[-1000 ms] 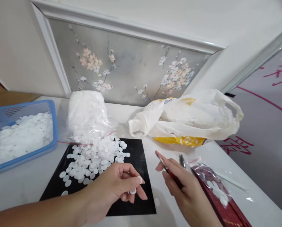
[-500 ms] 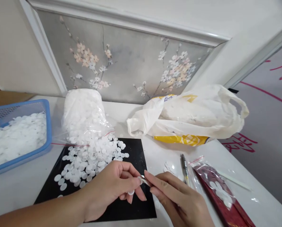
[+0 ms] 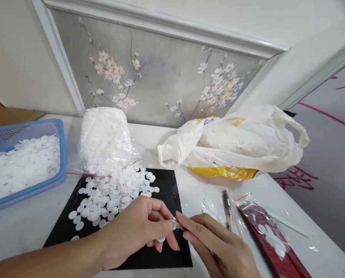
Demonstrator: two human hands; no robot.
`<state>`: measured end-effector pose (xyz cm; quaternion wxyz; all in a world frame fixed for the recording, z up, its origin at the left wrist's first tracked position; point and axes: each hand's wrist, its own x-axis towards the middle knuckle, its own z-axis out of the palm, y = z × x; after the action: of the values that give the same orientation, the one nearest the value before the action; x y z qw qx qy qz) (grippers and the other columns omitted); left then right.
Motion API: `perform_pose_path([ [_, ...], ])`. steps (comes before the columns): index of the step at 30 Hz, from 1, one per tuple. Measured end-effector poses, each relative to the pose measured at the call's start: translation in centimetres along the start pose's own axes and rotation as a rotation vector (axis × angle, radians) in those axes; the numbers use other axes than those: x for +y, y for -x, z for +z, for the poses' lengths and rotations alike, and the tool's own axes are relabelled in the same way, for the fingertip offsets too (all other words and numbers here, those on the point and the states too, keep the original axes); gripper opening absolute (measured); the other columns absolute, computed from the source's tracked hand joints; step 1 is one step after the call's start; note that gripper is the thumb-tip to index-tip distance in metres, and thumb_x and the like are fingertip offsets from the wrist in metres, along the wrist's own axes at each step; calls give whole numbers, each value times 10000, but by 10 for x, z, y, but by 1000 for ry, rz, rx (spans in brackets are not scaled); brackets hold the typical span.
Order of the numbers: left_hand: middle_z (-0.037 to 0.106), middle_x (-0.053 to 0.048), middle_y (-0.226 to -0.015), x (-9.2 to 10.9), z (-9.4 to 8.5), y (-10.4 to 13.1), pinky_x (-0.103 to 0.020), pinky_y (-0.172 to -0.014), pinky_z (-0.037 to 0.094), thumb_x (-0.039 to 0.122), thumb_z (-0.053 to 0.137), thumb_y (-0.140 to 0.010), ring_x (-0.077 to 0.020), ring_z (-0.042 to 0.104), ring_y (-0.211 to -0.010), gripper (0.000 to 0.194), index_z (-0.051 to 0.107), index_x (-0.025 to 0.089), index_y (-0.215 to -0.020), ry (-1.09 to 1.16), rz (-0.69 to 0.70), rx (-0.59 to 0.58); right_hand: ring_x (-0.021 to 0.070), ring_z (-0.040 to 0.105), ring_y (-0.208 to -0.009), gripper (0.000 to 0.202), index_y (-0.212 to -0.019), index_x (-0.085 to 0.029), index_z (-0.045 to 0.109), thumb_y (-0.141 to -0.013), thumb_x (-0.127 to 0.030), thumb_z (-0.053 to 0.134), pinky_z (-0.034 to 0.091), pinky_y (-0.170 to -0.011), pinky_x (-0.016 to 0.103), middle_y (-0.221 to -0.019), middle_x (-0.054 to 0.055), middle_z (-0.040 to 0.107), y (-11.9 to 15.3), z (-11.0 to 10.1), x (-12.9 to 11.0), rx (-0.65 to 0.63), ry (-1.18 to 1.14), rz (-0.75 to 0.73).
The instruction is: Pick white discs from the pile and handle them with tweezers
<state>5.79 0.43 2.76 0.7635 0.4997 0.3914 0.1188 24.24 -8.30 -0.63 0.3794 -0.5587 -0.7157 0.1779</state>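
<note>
Over the black mat [image 3: 178, 258], my left hand [image 3: 145, 226] pinches a small white disc [image 3: 174, 224] between thumb and index finger. A second white disc shows lower down, among its curled fingers. My right hand [image 3: 215, 243] is closed on a thin metal tool [image 3: 178, 224], whose tip meets the pinched disc; its exact kind is hidden by the fingers. Beyond my left hand lies a loose pile of white discs [image 3: 111, 197], spilling from a clear zip bag [image 3: 105, 135] full of them.
On the left stands a blue basket [image 3: 62, 154] heaped with white discs. A white and yellow plastic bag [image 3: 233, 146] lies at the back right. Right of my hands are a pen [image 3: 227, 208], several discs [image 3: 208, 206] and a dark red packet [image 3: 265, 247] beneath a small clear bag.
The whole view has shifted slightly to the left. The metal tool's tip has turned a little against the disc; both hands keep nearly the same pose.
</note>
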Motion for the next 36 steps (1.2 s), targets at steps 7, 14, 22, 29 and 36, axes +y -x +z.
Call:
perform_pose_path([
  [7,746,-22,-695,5,-1,2,-205,-505,301,228,601,-814,-59,483,-508,86,602,150,-778,-38,-23,-14,106,661,-660,328,-1257,-211,617,-959,-157,491,540,-588,160,-855,55,688,-3,-7,3,-52,80,-169],
  [14,745,-22,-696,5,-1,2,-207,-511,305,218,594,-803,-61,485,-516,72,592,155,-770,-51,-31,-25,109,668,-662,322,-1252,-204,620,-962,-165,486,544,-592,160,-853,58,695,-4,-7,3,-70,98,-186],
  [22,750,-29,-706,5,-1,5,-205,-509,307,221,600,-813,-60,488,-512,74,597,153,-783,-42,-26,-34,103,658,-634,313,-1230,-198,635,-955,-152,492,537,-568,155,-827,51,690,-3,-8,2,-49,92,-191],
  [29,755,-33,-718,6,-2,2,-205,-513,314,266,612,-835,-59,485,-514,119,604,149,-813,-23,-19,-26,108,660,-658,304,-1207,-211,648,-948,-147,503,542,-587,157,-822,41,674,-4,-6,3,11,49,-119],
  [36,762,-53,-727,8,1,2,-213,-516,330,267,600,-824,-73,512,-525,126,611,142,-839,18,-44,16,123,672,-704,305,-1217,-224,654,-963,-191,488,550,-622,165,-835,47,667,-5,-5,7,54,72,-31],
])
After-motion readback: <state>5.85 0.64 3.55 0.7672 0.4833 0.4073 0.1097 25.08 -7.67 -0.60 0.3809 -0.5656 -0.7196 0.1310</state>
